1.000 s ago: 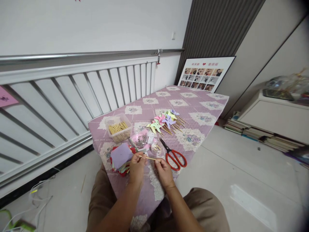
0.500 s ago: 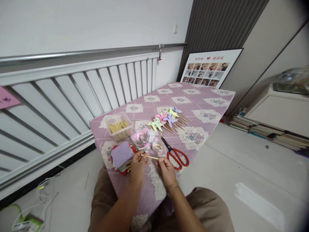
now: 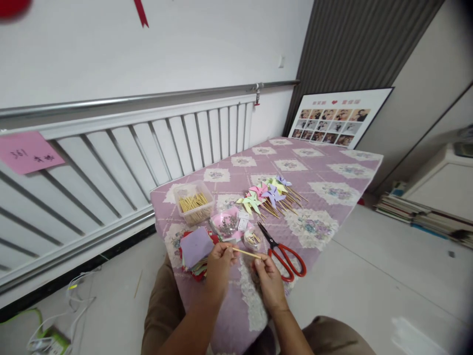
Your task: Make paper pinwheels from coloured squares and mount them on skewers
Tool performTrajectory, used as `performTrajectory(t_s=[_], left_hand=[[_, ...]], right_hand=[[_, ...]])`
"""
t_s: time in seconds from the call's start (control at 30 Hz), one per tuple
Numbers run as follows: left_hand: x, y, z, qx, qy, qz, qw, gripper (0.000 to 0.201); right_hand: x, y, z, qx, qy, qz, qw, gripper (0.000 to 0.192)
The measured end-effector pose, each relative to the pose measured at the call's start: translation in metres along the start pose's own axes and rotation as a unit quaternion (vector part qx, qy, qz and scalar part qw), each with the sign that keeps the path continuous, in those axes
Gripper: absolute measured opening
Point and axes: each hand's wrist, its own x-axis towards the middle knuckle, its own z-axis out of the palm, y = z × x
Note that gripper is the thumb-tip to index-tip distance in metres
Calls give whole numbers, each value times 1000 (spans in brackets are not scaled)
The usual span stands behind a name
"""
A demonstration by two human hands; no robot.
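A thin wooden stick runs between my two hands above the near end of the table. My left hand pinches its left end, and my right hand grips its right end. Just left of my left hand lies a stack of coloured paper squares, a purple one on top. Red-handled scissors rest beside my right hand, blades pointing away. Beyond my hands are a small round tub of short wooden pieces and a pink container of small metal parts.
A clear plastic box of wooden sticks stands at the table's left edge. Several finished paper pinwheels lie behind the scissors. The patterned tablecloth covers the table, with a white radiator along its left side.
The camera view has shifted, so everything appears further right and lower. Both hands keep hold of the stick in nearly the same pose.
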Motion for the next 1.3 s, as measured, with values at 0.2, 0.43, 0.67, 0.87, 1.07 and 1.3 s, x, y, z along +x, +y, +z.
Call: performTrajectory(t_s=[0.2, 0.43, 0.67, 0.87, 1.07, 1.3], left_hand=[[16, 27, -13, -20, 9, 30, 999, 17], [99, 137, -65, 61, 135, 235, 961, 22], [179, 172, -85, 270, 115, 203, 934, 30], [154, 151, -91, 426, 42, 223, 876, 22], [90, 106, -113, 553, -95, 196, 804, 16], [34, 73, -122, 650, -92, 184, 732, 41]], right_hand=[[3, 6, -3, -73, 22, -20, 997, 31], [7, 7, 2, -146, 4, -49, 988, 33], [9, 3, 9, -165, -5, -63, 984, 29], [10, 6, 11, -167, -5, -60, 984, 28], [9, 5, 12, -183, -9, -60, 981, 28], [8, 12, 13, -191, -19, -61, 979, 26]])
